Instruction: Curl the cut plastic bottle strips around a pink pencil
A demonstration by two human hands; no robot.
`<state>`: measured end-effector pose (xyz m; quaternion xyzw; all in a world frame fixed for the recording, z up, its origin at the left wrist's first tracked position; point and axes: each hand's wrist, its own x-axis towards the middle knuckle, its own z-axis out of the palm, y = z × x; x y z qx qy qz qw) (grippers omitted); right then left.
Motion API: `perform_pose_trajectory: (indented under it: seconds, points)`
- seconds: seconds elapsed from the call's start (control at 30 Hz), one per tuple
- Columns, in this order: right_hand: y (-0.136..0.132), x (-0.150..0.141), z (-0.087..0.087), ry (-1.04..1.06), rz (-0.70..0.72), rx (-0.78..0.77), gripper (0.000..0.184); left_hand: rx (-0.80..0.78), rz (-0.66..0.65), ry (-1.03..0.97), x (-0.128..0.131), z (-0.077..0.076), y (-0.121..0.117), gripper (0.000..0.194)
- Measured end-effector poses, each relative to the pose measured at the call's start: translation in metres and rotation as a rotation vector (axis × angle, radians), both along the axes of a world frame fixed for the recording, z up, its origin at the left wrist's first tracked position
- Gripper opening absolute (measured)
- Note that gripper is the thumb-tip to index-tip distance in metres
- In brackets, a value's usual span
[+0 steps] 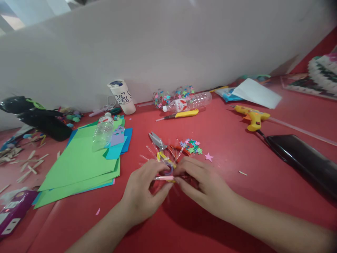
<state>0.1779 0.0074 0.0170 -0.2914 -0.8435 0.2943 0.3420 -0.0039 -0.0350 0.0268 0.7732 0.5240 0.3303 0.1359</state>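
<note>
Fingers of my left hand point(143, 189) and my right hand point(202, 184) close in from both sides on a clear plastic piece point(180, 153) with thin strips fanning out, apparently cut from a bottle. A short pale pink strip point(165, 178) lies across it between my fingertips. Part of the piece is hidden by my fingers, and its strips are blurred. Just beyond lie scissors point(158, 141) with orange handles, blades pointing away to the left. Something yellow shows through the plastic. Star cut-outs point(192, 146) in several colours are heaped past my right hand, with one pink star point(209, 157) apart.
Green paper sheets point(81, 165) carry a cut bottle point(104, 131) at left. Along the back are a white tumbler point(122, 96), a plastic bottle point(188, 102) and a yellow cutter point(186, 113). A yellow glue gun point(252, 117) and black case point(302, 158) lie right.
</note>
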Motion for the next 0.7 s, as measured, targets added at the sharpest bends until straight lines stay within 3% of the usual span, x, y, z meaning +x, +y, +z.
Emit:
perform_pose_trajectory:
  seconds: [0.1, 0.33, 0.7]
  points:
    - [-0.0013, -0.001, 0.0007, 0.015, 0.006, -0.023, 0.01, 0.234, -0.098, 0.108, -0.0008, -0.0023, -0.0012, 0.018]
    - [-0.0064, -0.0034, -0.0008, -0.014, -0.066, -0.166, 0.006, 0.338, -0.119, 0.226, -0.0016, -0.0076, -0.0007, 0.016]
    - [-0.0065, -0.0016, -0.0015, -0.017, 0.01, 0.096, 0.008, 0.169, -0.107, 0.073, 0.0006, -0.0053, -0.0012, 0.013]
